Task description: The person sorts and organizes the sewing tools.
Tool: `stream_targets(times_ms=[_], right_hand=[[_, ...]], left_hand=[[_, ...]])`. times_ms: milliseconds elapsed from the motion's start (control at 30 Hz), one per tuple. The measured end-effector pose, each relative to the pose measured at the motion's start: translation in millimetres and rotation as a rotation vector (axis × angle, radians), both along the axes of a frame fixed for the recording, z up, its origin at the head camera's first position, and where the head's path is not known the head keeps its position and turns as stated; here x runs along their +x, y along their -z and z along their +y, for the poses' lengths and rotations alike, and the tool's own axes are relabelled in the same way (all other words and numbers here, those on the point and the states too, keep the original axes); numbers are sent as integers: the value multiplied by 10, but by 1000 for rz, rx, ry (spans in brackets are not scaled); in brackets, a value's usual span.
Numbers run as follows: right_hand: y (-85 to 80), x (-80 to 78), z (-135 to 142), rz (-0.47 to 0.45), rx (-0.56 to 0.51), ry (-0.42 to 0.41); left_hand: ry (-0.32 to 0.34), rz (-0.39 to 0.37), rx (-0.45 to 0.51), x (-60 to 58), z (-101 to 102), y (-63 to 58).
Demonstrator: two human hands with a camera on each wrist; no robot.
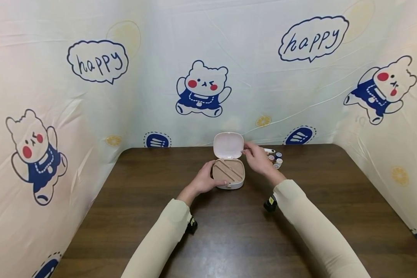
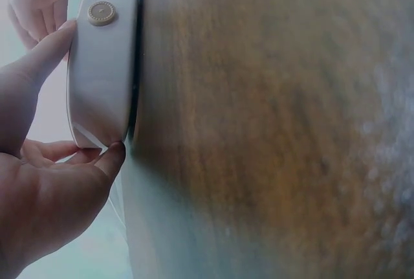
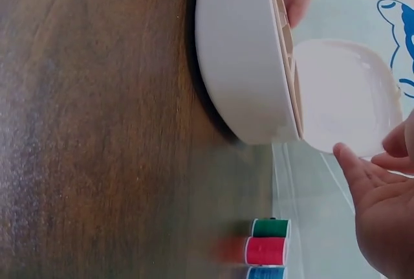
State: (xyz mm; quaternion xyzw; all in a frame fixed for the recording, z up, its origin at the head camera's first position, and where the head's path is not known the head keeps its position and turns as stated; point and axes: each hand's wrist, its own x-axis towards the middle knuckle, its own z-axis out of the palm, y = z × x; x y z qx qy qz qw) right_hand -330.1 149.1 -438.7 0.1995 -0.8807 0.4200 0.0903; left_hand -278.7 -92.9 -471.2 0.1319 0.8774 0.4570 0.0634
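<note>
A small white storage box point(image 1: 231, 186) stands on the table with its hinged lid point(image 1: 228, 144) raised upright at the back. Inside lies a beige tray point(image 1: 226, 173) split by slanted dividers. On the front wall is a round beige clasp point(image 2: 101, 13). My left hand point(image 1: 204, 178) grips the box at its left side, thumb over the front rim and fingers along the side wall. With thumb and fingers, my right hand point(image 1: 258, 157) pinches the right edge of the lid; in the right wrist view the thumb point(image 3: 352, 169) lies at that edge.
Several thread spools point(image 1: 278, 161) stand right of the box, behind my right hand; green point(image 3: 270, 228), red point(image 3: 266, 251) and blue point(image 3: 266, 272) ones show close up. A white-handled item point(image 1: 270, 151) lies behind them. A printed curtain point(image 1: 201, 38) hangs at the table's back edge.
</note>
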Motion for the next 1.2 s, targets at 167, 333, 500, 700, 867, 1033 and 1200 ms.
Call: stream_targets(times_ms=[167, 333, 500, 700, 867, 1033, 1200], right_hand=[[4, -6, -24, -17, 33, -60], [7, 0, -21, -11, 87, -65], [-33, 47, -19, -1, 186, -56], [-28, 100, -48, 17, 306, -43], [-8, 142, -101, 19, 341, -88], [9, 169, -161, 19, 353, -116], [31, 160, -219, 61, 359, -151]], left_hand=[[6, 2, -8, -7, -5, 5], [22, 34, -30, -16, -11, 16], [31, 50, -53, -11, -24, 15], [47, 56, -32, -4, -25, 1], [44, 48, -49, 9, -27, 11], [46, 36, -53, 10, -33, 22], [49, 36, -51, 2, -39, 22]])
